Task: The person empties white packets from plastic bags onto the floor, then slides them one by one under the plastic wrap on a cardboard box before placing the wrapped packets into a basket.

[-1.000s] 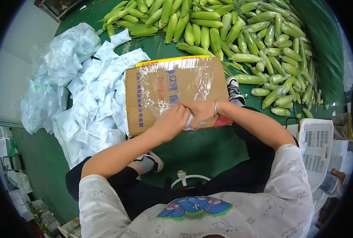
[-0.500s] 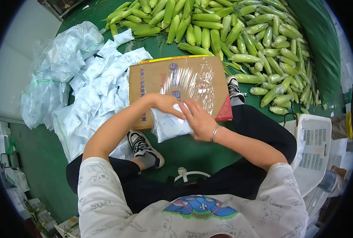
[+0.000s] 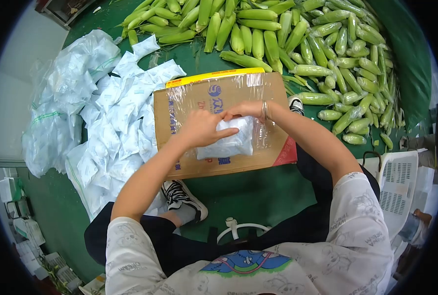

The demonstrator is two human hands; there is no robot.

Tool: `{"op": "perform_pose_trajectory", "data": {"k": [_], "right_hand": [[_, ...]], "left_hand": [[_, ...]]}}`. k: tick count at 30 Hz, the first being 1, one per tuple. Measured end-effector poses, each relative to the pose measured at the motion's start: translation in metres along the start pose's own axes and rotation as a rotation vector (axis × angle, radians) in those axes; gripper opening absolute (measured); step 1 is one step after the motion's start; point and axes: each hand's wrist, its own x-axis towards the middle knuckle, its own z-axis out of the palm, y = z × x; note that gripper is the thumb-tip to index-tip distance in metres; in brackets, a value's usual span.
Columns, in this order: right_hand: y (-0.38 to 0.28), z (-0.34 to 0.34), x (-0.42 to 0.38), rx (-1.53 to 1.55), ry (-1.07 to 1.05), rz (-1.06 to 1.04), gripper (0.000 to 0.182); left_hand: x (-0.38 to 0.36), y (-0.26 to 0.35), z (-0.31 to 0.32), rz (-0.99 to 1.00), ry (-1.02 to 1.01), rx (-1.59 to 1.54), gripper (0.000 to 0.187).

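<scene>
A white gel ice pack point(image 3: 231, 146) lies on a brown cardboard box point(image 3: 270, 103), with clear plastic film point(image 3: 242, 93) stretched over the box top. My left hand point(image 3: 203, 129) is at the pack's upper left, its thumb reaching across the pack and its fingers closed at the far edge on film. From the right, my right hand point(image 3: 246, 111) comes over the pack's far edge, fingers bent and closed on the film there. The fingertips of both hands meet above the pack. Part of the pack is hidden beneath the hands.
Many similar ice packs point(image 3: 123, 128) are heaped left of the box, beside bulging clear bags point(image 3: 56, 113). Green corn cobs point(image 3: 253, 24) lie beyond it, with film-wrapped cobs point(image 3: 349, 73) at right. A white plastic basket point(image 3: 396, 182) stands near my right knee.
The ice pack has come down from above the box's near edge onto its top. My hands moved forward with it and now meet at its far edge.
</scene>
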Motion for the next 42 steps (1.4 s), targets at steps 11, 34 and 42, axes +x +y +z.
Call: {"op": "perform_pose_trajectory", "data": {"k": [11, 34, 42], "right_hand": [[0.059, 0.066, 0.008, -0.691, 0.047, -0.478, 0.074], [0.076, 0.299, -0.18, -0.729, 1.369, -0.608, 0.083], [0.094, 0.282, -0.248, -0.489, 1.546, -0.419, 0.069]], "left_hand": [[-0.101, 0.1, 0.115, -0.347, -1.165, -1.301, 0.079], [-0.155, 0.178, 0.097, -0.44, 0.792, -1.081, 0.046], [-0.05, 0.225, 0.103, -0.065, 0.023, -0.998, 0.053]]}}
